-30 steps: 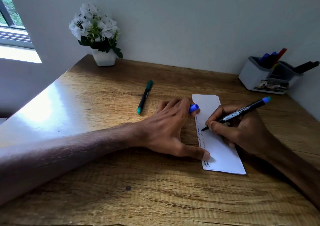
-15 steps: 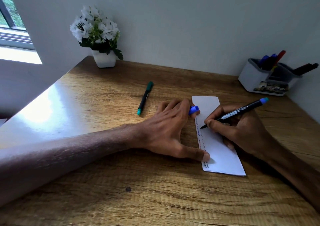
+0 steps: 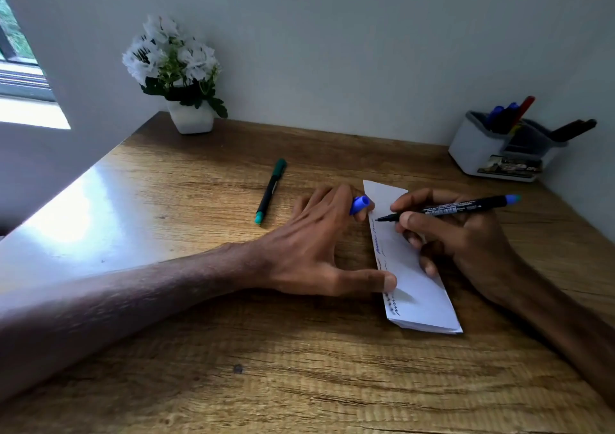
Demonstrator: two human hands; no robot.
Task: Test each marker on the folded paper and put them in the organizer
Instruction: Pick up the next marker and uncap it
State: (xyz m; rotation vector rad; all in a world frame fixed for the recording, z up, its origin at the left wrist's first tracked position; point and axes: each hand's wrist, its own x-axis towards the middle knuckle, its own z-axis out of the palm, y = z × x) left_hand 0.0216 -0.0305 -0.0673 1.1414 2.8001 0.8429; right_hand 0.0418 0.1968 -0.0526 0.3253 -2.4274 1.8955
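Observation:
A folded white paper (image 3: 419, 287) lies on the wooden desk (image 3: 199, 350), with scribbled lines down its left edge. My right hand (image 3: 456, 243) grips a black marker with a blue end (image 3: 462, 207), its tip touching the paper's upper left part. My left hand (image 3: 312, 247) rests on the desk with its thumb pressing the paper's left edge and the marker's blue cap (image 3: 360, 204) pinched between its fingers. A green marker (image 3: 271, 189) lies capped on the desk to the left. The grey and white organizer (image 3: 499, 154) stands at the back right, with several markers in it.
A white pot of white flowers (image 3: 181, 77) stands at the back left against the wall. The wall runs along the desk's far and right sides. A window is at the far left.
The marker tip has moved up the paper's left edge, away from me, leaving a new blue scribble. My left hand has stayed put on the paper.

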